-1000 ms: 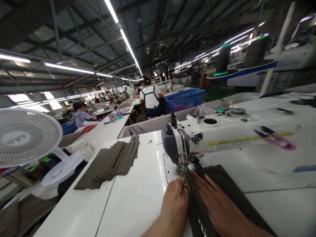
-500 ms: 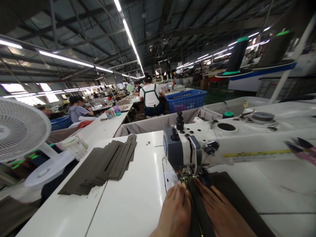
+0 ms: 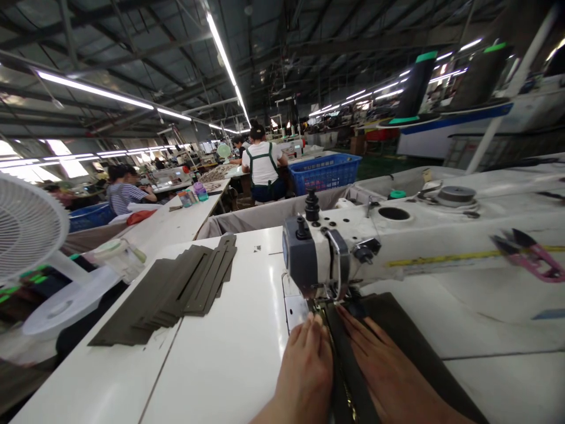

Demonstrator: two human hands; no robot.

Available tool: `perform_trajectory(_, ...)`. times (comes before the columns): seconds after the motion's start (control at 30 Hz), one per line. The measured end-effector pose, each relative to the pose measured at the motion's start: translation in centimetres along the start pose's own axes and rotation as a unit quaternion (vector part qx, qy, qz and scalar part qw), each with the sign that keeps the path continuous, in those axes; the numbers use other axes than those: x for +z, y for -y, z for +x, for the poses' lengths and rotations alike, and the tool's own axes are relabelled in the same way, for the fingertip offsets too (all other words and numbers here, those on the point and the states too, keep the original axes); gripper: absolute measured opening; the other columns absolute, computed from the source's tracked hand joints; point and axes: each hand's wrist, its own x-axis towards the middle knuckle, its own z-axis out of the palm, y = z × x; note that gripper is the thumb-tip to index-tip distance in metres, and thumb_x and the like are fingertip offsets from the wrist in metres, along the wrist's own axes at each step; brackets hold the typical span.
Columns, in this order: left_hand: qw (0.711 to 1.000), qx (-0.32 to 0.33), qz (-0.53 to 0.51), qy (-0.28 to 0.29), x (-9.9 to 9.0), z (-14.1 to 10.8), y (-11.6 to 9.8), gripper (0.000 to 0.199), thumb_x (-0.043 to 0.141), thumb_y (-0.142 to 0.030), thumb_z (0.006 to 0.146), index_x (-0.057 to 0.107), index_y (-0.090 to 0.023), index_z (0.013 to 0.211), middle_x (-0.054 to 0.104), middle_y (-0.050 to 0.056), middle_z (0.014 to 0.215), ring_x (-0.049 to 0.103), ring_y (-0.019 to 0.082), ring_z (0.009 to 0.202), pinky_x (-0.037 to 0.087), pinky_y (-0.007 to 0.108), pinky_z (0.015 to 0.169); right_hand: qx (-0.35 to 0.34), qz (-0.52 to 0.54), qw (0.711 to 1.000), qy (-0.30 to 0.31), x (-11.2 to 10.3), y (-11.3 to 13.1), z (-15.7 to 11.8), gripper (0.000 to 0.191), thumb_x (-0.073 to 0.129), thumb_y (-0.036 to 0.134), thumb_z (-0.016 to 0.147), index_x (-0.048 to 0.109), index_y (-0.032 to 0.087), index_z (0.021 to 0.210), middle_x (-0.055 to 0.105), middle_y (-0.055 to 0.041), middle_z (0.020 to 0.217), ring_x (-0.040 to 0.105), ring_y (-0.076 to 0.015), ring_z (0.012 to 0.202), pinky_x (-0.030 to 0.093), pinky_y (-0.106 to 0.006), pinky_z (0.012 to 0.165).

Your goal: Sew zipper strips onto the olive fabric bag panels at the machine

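Observation:
Under the head of a white and grey sewing machine lies a dark olive fabric piece, with a gold-toothed zipper running toward me along it. My left hand is at the zipper's left edge, fingers bent and pressed together on the tape just before the presser foot. Flat on the fabric right of the zipper rests my right hand, its fingers stretched toward the needle area. The needle itself is hard to make out.
Overlapping dark olive cut panels lie on the white table to the left. Pink-handled snips are on the machine arm, near a yellow measuring tape. A white fan stands at far left. A blue basket and seated co-workers are beyond.
The whole view has shifted, so things appear slightly further left and higher. More of the zipper's gold teeth shows between my hands, which keep their places by the presser foot.

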Motion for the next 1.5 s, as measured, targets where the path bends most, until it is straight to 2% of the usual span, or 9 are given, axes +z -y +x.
perform_trajectory(0.27,0.999,-0.014,-0.027,0.038,-0.1,0.4,-0.1,0.028,0.036,-0.006,0.089,0.051,-0.003,0.112,0.056,0.022,0.117,0.055,0.026,0.108,0.049,0.039,0.089,0.037,0.014,0.999,0.017,-0.3,0.4,-0.2,0.055,0.040,0.013,0.079,0.039,0.010,0.134,0.050,-0.0142,0.130,0.044,-0.0237,0.120,0.032,-0.045,0.101)
perform_trajectory(0.43,0.999,-0.014,-0.018,0.030,-0.3,0.5,0.0,0.024,0.040,-0.007,0.089,0.052,-0.004,0.110,0.057,0.020,0.113,0.058,0.026,0.101,0.050,0.038,0.086,0.052,0.024,0.997,0.045,-0.2,0.5,-0.2,0.053,0.042,0.014,0.081,0.039,0.011,0.135,0.046,-0.0135,0.134,0.038,-0.0234,0.125,0.030,-0.046,0.104)
perform_trajectory(0.77,1.000,-0.001,-0.021,0.003,-0.4,1.0,0.4,0.019,0.041,-0.007,0.089,0.054,-0.006,0.103,0.059,0.017,0.105,0.059,0.024,0.096,0.053,0.038,0.082,0.040,0.012,0.999,-0.001,0.6,0.3,-0.1,0.053,0.046,0.017,0.082,0.040,0.013,0.135,0.050,-0.0146,0.129,0.047,-0.0252,0.118,0.037,-0.046,0.098)
perform_trajectory(0.97,0.997,-0.044,-0.067,0.020,-0.6,1.1,0.9,0.020,0.041,-0.008,0.089,0.055,-0.013,0.102,0.058,0.012,0.102,0.058,0.020,0.089,0.053,0.035,0.079,0.036,0.030,0.999,0.011,1.0,-0.3,0.6,0.053,0.047,0.019,0.084,0.037,0.012,0.136,0.048,-0.0162,0.131,0.045,-0.0259,0.120,0.038,-0.049,0.098)
perform_trajectory(1.13,0.993,-0.085,-0.067,0.043,-0.6,1.6,1.3,0.018,0.047,-0.007,0.086,0.059,-0.015,0.097,0.058,0.009,0.096,0.057,0.020,0.086,0.052,0.032,0.077,0.048,0.083,0.995,0.039,-0.7,-1.2,1.8,0.047,0.042,0.014,0.085,0.042,0.013,0.133,0.049,-0.0152,0.131,0.043,-0.0252,0.122,0.037,-0.050,0.098)
perform_trajectory(1.23,0.991,-0.090,-0.085,0.049,-1.1,1.8,1.5,0.021,0.045,-0.007,0.086,0.060,-0.015,0.098,0.058,0.008,0.096,0.057,0.019,0.085,0.051,0.031,0.077,0.046,0.116,0.991,0.041,-2.6,-0.7,1.1,0.047,0.043,0.013,0.083,0.046,0.013,0.129,0.051,-0.0150,0.129,0.045,-0.0235,0.120,0.038,-0.046,0.099)
perform_trajectory(1.37,0.989,-0.069,-0.118,0.048,-2.1,1.4,1.7,0.026,0.045,-0.007,0.084,0.059,-0.016,0.104,0.059,0.008,0.099,0.058,0.018,0.087,0.051,0.032,0.080,-0.026,0.129,0.990,-0.044,-3.5,2.0,-1.6,0.031,0.055,0.024,0.077,0.063,0.016,0.106,0.062,-0.0130,0.111,0.057,-0.0248,0.101,0.047,-0.038,0.089)
perform_trajectory(1.43,0.989,-0.054,-0.133,0.040,-2.4,0.9,1.7,0.031,0.048,-0.007,0.080,0.058,-0.016,0.108,0.059,0.009,0.105,0.059,0.019,0.092,0.051,0.033,0.083,-0.044,0.097,0.988,-0.110,-3.3,3.5,-2.6,0.019,0.052,0.019,0.079,0.066,0.019,0.091,0.067,-0.0094,0.096,0.061,-0.0225,0.091,0.049,-0.034,0.083)
perform_trajectory(1.5,0.989,-0.047,-0.137,0.027,-2.7,0.1,1.5,0.034,0.051,-0.008,0.077,0.059,-0.017,0.109,0.059,0.009,0.111,0.058,0.021,0.101,0.050,0.034,0.087,-0.046,0.052,0.985,-0.155,-3.1,4.6,-2.8,0.025,0.044,0.009,0.081,0.067,0.019,0.088,0.068,-0.0077,0.087,0.061,-0.0208,0.084,0.049,-0.033,0.080)
